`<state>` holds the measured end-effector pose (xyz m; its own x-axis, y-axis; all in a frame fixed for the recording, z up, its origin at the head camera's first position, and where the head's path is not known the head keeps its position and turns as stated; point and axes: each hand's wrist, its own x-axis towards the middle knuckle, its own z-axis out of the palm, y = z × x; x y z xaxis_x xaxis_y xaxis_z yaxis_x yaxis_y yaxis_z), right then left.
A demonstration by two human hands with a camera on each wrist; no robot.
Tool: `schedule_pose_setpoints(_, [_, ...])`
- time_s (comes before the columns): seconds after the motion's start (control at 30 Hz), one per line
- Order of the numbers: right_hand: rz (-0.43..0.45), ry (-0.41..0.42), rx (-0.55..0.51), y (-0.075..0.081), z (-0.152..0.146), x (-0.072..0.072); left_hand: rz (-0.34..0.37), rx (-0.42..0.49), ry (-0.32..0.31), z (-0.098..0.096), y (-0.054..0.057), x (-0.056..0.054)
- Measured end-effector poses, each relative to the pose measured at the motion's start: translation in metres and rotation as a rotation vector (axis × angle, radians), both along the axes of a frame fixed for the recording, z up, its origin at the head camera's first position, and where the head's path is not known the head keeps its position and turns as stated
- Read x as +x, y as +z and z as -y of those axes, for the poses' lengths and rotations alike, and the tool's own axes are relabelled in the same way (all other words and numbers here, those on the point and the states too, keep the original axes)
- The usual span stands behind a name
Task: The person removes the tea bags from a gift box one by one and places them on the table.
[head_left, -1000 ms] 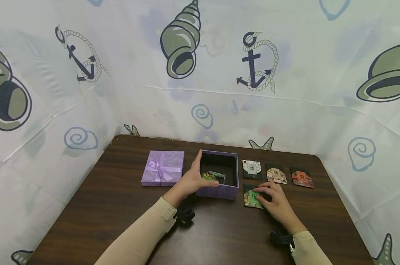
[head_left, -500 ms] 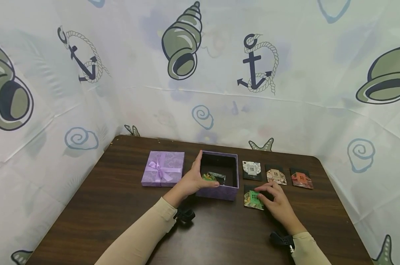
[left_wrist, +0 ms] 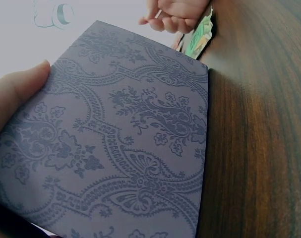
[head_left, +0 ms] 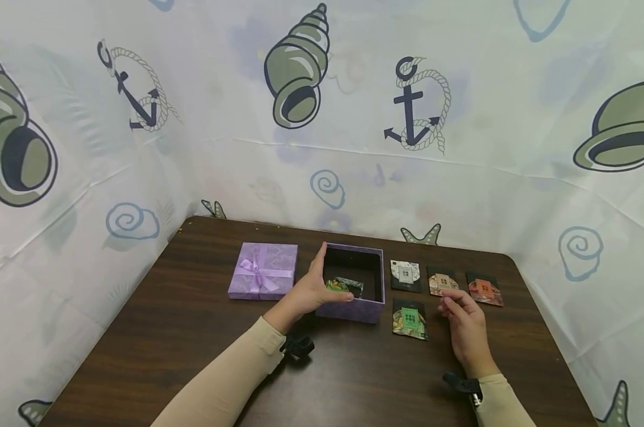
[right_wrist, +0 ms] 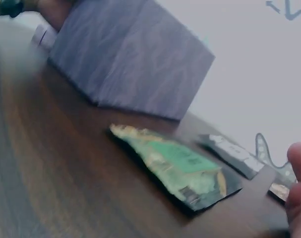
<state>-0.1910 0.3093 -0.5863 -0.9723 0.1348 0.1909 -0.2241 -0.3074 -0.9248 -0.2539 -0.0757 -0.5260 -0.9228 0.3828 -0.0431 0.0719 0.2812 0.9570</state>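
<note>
My left hand (head_left: 307, 292) holds the purple gift box (head_left: 351, 311) at its front left corner, thumb over the front rim and fingers along the left side. The box has no lid on. Inside lie a green-printed packet (head_left: 337, 285) and a dark one (head_left: 356, 289), partly hidden by the thumb. My right hand (head_left: 468, 332) hovers with loosely curled fingers, holding nothing, its fingertips overlapping the tan packet (head_left: 443, 283) in the head view. To its left, a flat black packet with a green label (head_left: 410, 320) lies on the table.
A white-labelled packet (head_left: 405, 275) lies right of the box, and a red-orange one (head_left: 484, 289) farther right. The purple lid (head_left: 262, 271) with a ribbon bow sits left of the box. A patterned cloth (head_left: 354, 89) hangs behind the brown table (head_left: 343, 379).
My right hand has let go of the green-labelled packet and moved right and up off it. The left hand keeps its place on the box.
</note>
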Motion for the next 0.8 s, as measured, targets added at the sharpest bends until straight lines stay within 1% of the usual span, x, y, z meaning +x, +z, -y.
schedule_pose_setpoints(0.07, [-0.030,0.166,-0.280,-0.002,-0.007,-0.001,-0.001,-0.002,0.000,0.000,0.000,0.000])
schedule_pose_setpoints(0.13, [-0.024,0.336,-0.545,-0.004,-0.013,-0.002,-0.004,-0.005,0.001,0.000,0.000,0.000])
schedule_pose_setpoints(0.17, [-0.008,0.407,-0.668,-0.005,-0.016,-0.002,-0.006,-0.006,0.001,0.000,0.000,0.000])
schedule_pose_setpoints(0.23, [0.028,0.505,-0.846,-0.007,-0.022,-0.002,-0.005,-0.005,-0.003,0.000,0.000,0.000])
schedule_pose_setpoints(0.3, [0.058,0.540,-0.946,-0.007,-0.024,-0.002,0.000,-0.004,-0.005,0.000,-0.001,0.000])
schedule_pose_setpoints(0.37, [0.081,0.554,-1.005,-0.005,-0.025,-0.001,0.007,-0.008,-0.006,0.000,-0.001,0.000])
schedule_pose_setpoints(0.4, [0.089,0.559,-1.017,-0.003,-0.024,-0.001,0.007,-0.009,-0.007,-0.001,-0.001,0.000])
schedule_pose_setpoints(0.47, [0.090,0.572,-1.029,0.002,-0.022,0.000,0.007,-0.010,-0.010,-0.002,-0.001,0.000])
schedule_pose_setpoints(0.53, [0.080,0.589,-1.015,0.010,-0.017,0.001,0.001,-0.011,-0.013,-0.002,0.000,-0.001])
schedule_pose_setpoints(0.67, [0.078,0.664,-0.932,0.031,-0.005,0.001,0.004,-0.009,-0.012,-0.002,0.000,0.000])
schedule_pose_setpoints(0.8, [0.121,0.762,-0.775,0.055,0.010,0.000,0.000,-0.010,-0.009,0.000,-0.001,0.001])
